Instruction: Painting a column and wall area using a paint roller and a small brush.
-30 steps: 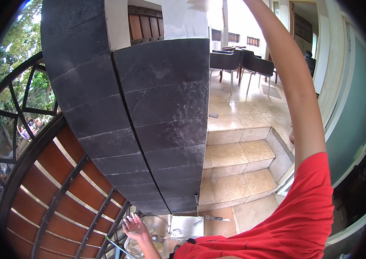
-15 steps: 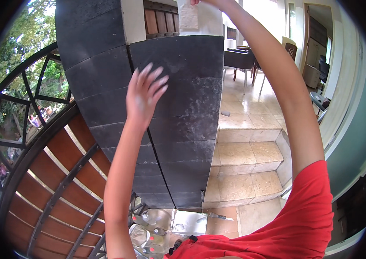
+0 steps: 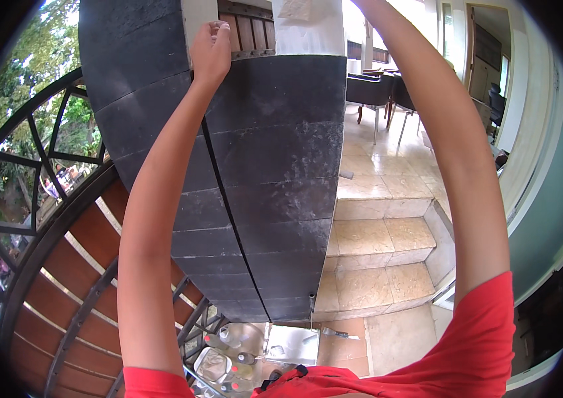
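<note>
My left hand [image 3: 213,52] is raised in front of the white post [image 3: 195,23] at the top of the dark grey tiled pillar [image 3: 275,126]. Its fingers are curled in, and whatever they may hold is hidden. Beside it is a small opening [image 3: 248,30] backed by brown slats. My right forearm [image 3: 457,132] reaches up past the upper edge, so the right hand is out of the picture. Left of that arm, a rough off-white patch [image 3: 294,9] shows on the white wall [image 3: 311,36] above the tiles.
A curved gate [image 3: 72,278] with wooden slats stands at left. Below the pillar are a white tray [image 3: 292,343], a putty knife [image 3: 338,333] on brown sheet and several bottles [image 3: 231,337]. Stone steps [image 3: 377,245] rise at right toward chairs [image 3: 367,89].
My left hand has moved up from the dark tiles to the white post, and its spread fingers have curled in. My right hand has slipped out past the upper edge.
</note>
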Tool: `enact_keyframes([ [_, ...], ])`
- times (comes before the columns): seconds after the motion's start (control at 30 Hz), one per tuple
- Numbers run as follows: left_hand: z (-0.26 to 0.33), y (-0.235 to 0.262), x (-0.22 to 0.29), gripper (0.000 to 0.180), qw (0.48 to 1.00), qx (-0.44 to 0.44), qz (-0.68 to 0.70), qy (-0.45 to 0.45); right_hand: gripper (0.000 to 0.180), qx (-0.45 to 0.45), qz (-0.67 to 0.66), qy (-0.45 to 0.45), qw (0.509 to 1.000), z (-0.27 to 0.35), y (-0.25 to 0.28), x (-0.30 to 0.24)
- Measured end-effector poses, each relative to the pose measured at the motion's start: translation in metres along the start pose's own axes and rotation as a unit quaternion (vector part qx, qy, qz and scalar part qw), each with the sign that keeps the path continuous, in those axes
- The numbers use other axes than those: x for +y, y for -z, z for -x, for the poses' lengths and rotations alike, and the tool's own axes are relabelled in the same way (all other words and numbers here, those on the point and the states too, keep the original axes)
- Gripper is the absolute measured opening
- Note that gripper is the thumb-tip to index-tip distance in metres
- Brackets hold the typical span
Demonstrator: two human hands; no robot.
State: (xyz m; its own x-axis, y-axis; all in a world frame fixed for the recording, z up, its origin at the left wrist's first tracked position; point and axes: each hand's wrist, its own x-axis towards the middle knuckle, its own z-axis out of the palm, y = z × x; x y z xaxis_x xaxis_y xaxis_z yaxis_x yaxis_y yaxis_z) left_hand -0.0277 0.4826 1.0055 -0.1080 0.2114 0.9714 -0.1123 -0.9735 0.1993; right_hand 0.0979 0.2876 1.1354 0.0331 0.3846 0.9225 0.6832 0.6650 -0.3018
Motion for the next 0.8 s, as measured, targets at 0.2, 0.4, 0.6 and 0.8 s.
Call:
enact_keyframes([
  [0.2, -0.012, -0.042, -0.028, 0.026, 0.998, 0.019, 0.032, -0.054, 0.033, 0.056, 0.243, 0.115, 0.961, 0.003, -0.017, 0.02],
  [0.4, -0.019, -0.038, -0.031, 0.033, 0.999, 0.045, -0.007, -0.002, 0.032, -0.027, 0.165, 0.019, 0.986, 0.018, -0.035, 0.021],
  [0.6, -0.008, -0.048, -0.022, 0.044, 0.982, -0.024, -0.189, -0.012, 0.031, 0.036, 0.199, 0.134, 0.97, 0.009, -0.046, 0.034],
  [0.8, -0.004, -0.046, -0.012, 0.042, 0.971, 0.004, -0.24, 0.0, 0.031, 0.068, 0.208, 0.188, 0.958, 0.01, -0.031, 0.025],
])
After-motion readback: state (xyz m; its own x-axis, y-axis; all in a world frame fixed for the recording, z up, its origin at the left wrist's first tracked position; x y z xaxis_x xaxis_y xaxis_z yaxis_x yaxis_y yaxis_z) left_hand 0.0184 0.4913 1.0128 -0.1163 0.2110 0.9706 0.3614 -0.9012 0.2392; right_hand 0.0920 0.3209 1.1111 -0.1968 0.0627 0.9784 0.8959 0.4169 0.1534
